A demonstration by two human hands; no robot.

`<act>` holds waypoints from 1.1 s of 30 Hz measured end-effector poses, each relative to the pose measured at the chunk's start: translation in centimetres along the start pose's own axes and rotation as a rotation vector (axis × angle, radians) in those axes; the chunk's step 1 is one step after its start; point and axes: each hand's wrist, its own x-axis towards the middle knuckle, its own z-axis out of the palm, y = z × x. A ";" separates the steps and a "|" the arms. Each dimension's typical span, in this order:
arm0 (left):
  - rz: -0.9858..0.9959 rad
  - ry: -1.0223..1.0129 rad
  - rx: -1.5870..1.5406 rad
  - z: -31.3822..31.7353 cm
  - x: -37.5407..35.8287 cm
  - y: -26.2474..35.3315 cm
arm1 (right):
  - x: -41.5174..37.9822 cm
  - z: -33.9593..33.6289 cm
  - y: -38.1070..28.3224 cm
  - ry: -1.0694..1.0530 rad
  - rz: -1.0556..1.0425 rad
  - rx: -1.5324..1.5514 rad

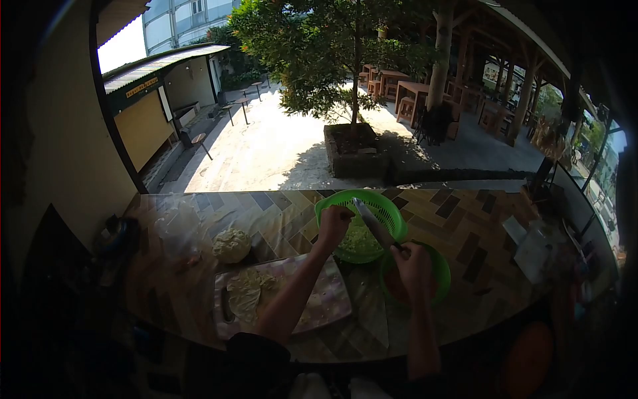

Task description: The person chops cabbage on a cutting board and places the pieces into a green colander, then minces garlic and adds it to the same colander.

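While left hand (pixel 334 223) tilts colander (pixel 385 207) | knife (pixel 373 225) in right hand (pixel 412 266)

left hand (pixel 334 223) grips green colander (pixel 389 205) rim | right hand (pixel 412 265) holds knife (pixel 372 223) over shredded cabbage (pixel 359 239) | green bowl (pixel 441 269) beneath | cutting board (pixel 325 299), cabbage pieces (pixel 232 245) on tiled surface (pixel 465 229)
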 end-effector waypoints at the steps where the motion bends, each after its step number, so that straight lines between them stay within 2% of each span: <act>1: 0.007 0.089 0.027 0.3 0.2 -0.6 | -0.1 -0.3 0.0 -0.009 0.002 0.013; 4: 0.028 0.287 0.025 0.9 0.7 -1.9 | -0.1 -0.9 0.5 -0.034 -0.003 0.021; 7: 0.038 0.162 0.008 0.7 1.4 -3.0 | -0.4 -1.3 0.6 -0.044 -0.014 0.018; 10: -0.048 -0.174 -0.089 -0.8 1.8 -2.6 | -0.7 -1.3 0.8 -0.047 -0.027 0.010; 13: -0.177 -0.136 -0.081 -1.0 1.5 -1.6 | -1.0 -1.6 0.2 -0.051 -0.016 0.004; 19: -0.188 -0.031 -0.197 -2.4 0.5 0.1 | -1.7 -1.7 -0.4 0.003 0.011 -0.032; 23: -0.172 -0.064 -0.243 -4.9 -1.0 2.0 | -3.1 -2.0 -2.8 0.124 -0.032 -0.022; 26: -0.206 -0.085 -0.221 -7.5 -3.9 2.9 | -4.1 -1.0 -2.7 0.053 -0.046 -0.166; 31: -0.334 -0.242 -0.154 -13.4 -11.2 2.9 | -6.7 2.4 -1.9 0.082 -0.078 0.101; 33: -0.348 -0.309 -0.134 -13.0 -15.3 -0.1 | -8.6 3.5 -2.2 0.015 -0.096 0.214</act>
